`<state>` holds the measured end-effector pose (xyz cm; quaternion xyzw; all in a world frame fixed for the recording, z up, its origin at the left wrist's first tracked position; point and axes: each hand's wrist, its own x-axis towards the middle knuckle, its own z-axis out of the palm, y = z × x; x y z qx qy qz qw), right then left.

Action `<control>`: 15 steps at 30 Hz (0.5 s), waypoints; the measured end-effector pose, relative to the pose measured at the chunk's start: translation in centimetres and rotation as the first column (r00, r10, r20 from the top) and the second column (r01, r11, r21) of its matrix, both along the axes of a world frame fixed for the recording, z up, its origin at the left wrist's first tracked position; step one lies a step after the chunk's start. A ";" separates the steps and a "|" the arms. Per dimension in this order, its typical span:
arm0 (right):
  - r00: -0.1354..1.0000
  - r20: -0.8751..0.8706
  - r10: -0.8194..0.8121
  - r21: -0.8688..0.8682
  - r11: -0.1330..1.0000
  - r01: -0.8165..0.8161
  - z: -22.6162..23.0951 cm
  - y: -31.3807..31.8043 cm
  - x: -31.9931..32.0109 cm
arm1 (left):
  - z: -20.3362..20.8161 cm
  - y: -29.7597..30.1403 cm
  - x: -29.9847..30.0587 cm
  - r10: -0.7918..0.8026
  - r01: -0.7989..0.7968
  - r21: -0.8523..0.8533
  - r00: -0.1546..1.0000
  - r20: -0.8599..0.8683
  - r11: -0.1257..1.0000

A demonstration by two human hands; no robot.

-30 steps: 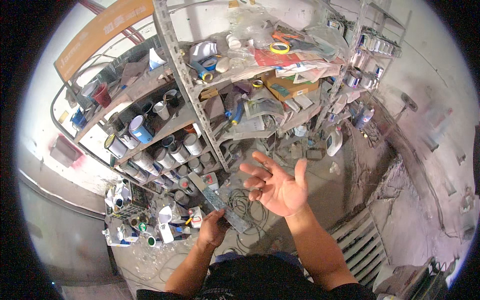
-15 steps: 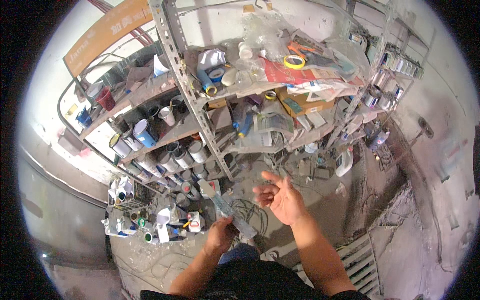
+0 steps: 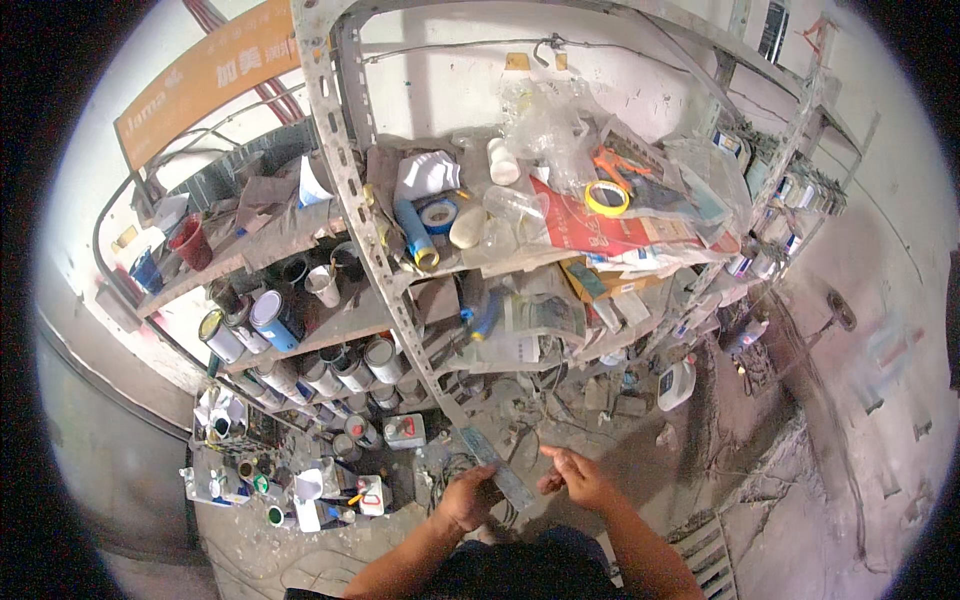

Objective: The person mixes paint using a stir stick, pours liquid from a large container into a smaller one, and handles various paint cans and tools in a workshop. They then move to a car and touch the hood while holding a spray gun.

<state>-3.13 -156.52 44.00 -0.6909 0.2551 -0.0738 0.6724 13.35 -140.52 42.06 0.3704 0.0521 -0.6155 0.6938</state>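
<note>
A long, flat, grey-green strip (image 3: pixel 514 486) slants across in front of me, its far end near the foot of the shelf post. My left hand (image 3: pixel 467 499) is closed around its side, toward the near end; the exact kind of tool does not show. To the right of the strip, and apart from it, is my right hand (image 3: pixel 582 479). Its index finger points left while the other fingers are partly curled, with a gap between them. I see nothing in that hand.
A metal shelf post (image 3: pixel 375 245) rises ahead. The upper shelf carries yellow tape (image 3: pixel 607 198), a blue tape roll (image 3: pixel 438 215) and plastic sheeting. Paint cans (image 3: pixel 276 320) crowd the left shelves. A white jug (image 3: pixel 677 383) stands on the floor at right, and a slatted grate (image 3: pixel 708 560) lies below.
The view has tilted up toward the shelves. My right hand has come closer to the strip and its fingers have curled from a more spread pose. The left hand still holds the strip.
</note>
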 end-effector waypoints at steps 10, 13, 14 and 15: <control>0.941 0.210 0.265 -0.176 0.957 -0.230 -0.8 -9.2 2.0 | -0.4 -7.2 0.6 -0.125 0.053 0.161 0.870 0.478 0.986; 0.951 0.199 0.238 -0.177 0.963 -0.204 1.2 -13.6 2.7 | 1.0 -8.3 -0.3 -0.297 -0.002 0.330 0.431 0.852 0.944; 0.956 0.134 0.261 -0.184 0.954 -0.235 2.8 -15.2 3.1 | -0.4 -8.4 -0.9 -0.015 -0.165 0.164 0.660 0.751 0.973; 0.958 0.063 0.281 -0.190 0.945 -0.265 5.2 -17.0 3.5 | -0.6 -8.6 -0.8 0.105 -0.268 0.225 0.829 0.549 0.937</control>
